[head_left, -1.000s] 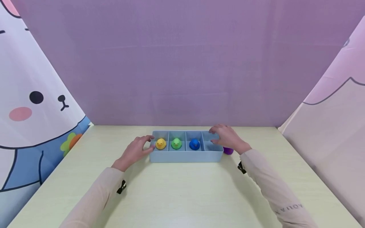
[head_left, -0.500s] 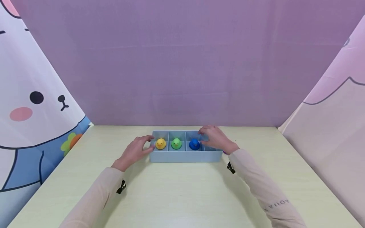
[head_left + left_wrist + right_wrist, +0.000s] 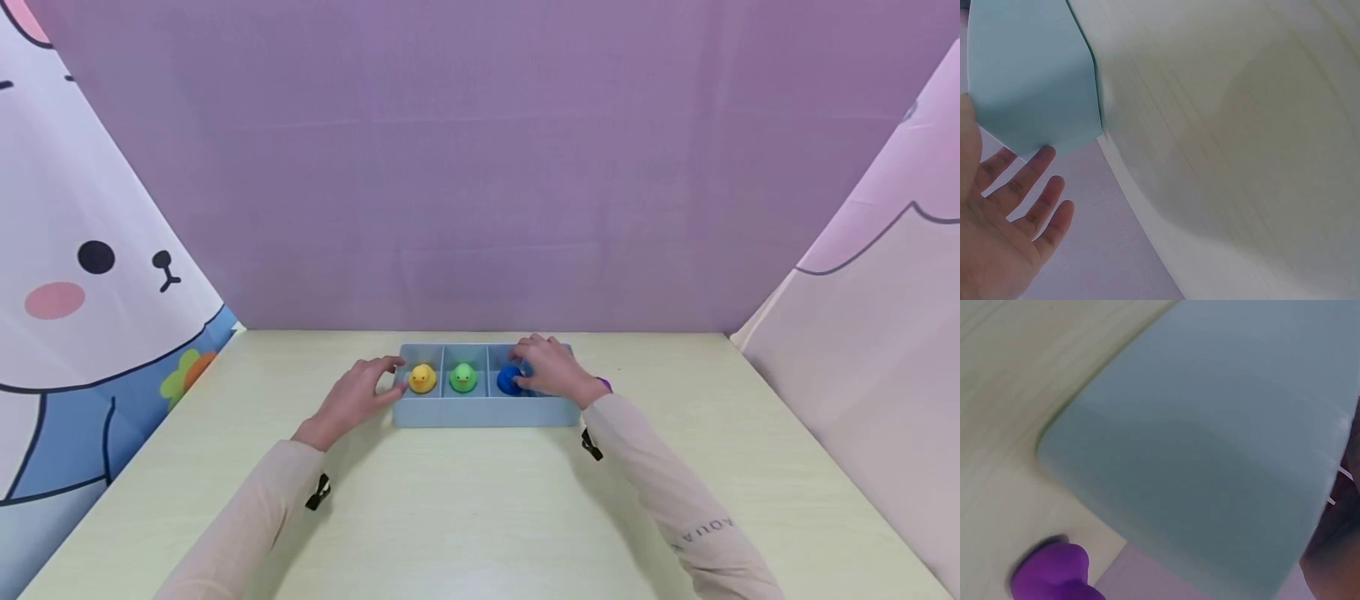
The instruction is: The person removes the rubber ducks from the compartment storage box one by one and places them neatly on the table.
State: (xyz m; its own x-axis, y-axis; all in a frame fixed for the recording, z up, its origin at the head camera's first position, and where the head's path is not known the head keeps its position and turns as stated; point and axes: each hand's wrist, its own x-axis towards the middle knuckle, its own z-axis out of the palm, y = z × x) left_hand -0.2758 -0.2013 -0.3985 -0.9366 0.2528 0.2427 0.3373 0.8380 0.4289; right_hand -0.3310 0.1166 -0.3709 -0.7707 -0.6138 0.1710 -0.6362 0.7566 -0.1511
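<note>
A light blue box [image 3: 486,412] with a row of compartments stands on the table. From the left, a yellow rubber duck [image 3: 422,378], a green rubber duck [image 3: 463,378] and a blue rubber duck [image 3: 507,380] each sit in a compartment. My left hand [image 3: 351,403] holds the box's left end between thumb and fingers; in the left wrist view some fingertips lie against the end wall. My right hand [image 3: 551,369] reaches over the rightmost compartment to the blue duck. Its thumb overlaps the duck and its fingers are spread behind; contact is unclear. Box wall hides these fingers in the right wrist view.
A purple rubber duck [image 3: 1054,575] stands on the table just outside the box's right end, mostly behind my right wrist in the head view. A purple cloth backdrop [image 3: 480,167] rises behind the table [image 3: 450,508], with printed cloths at both sides.
My right hand has moved left, from over the rightmost compartment to the blue duck. My left hand stays at the box's left end. The ducks have kept their compartments.
</note>
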